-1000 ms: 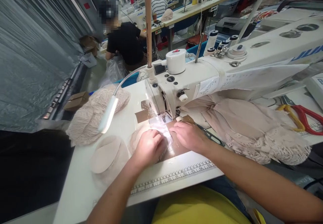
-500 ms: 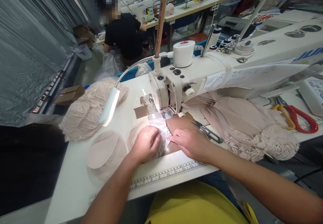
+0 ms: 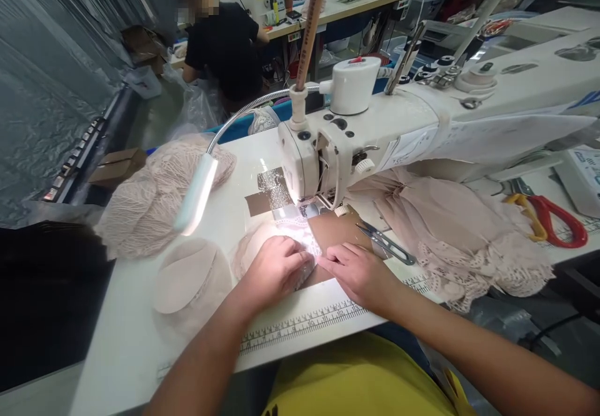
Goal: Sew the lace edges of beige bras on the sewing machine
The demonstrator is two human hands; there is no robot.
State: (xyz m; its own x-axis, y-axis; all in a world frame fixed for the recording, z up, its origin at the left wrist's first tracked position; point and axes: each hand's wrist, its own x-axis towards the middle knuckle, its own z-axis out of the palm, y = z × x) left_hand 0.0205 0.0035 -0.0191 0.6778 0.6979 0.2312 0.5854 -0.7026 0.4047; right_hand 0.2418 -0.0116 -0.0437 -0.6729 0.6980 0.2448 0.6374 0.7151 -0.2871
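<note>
A pale lace-edged fabric piece point(image 3: 257, 241) lies in front of the sewing machine point(image 3: 312, 166), its upper edge reaching under the needle area, lit brightly. My left hand point(image 3: 277, 267) rests on the piece with fingers curled and closed on its lace. My right hand point(image 3: 360, 275) sits just to the right, thumb and fingers pinched at the lace's right edge, close to the left fingertips. Thread snips point(image 3: 387, 244) lie behind my right hand on a brown patch point(image 3: 342, 232). Whatever lies beneath my palms is hidden.
Beige round fabric pieces point(image 3: 187, 278) lie at the left, with a beige lace heap point(image 3: 145, 203) behind. Gathered beige fabric point(image 3: 450, 222) and red-handled scissors point(image 3: 560, 219) lie at the right. A lamp point(image 3: 197, 194) overhangs the table. A person in black point(image 3: 229, 60) sits beyond.
My left fingers have moved slightly right, toward my right fingertips. My right hand has shifted a little down along the lace edge. The camera's view has tilted slightly.
</note>
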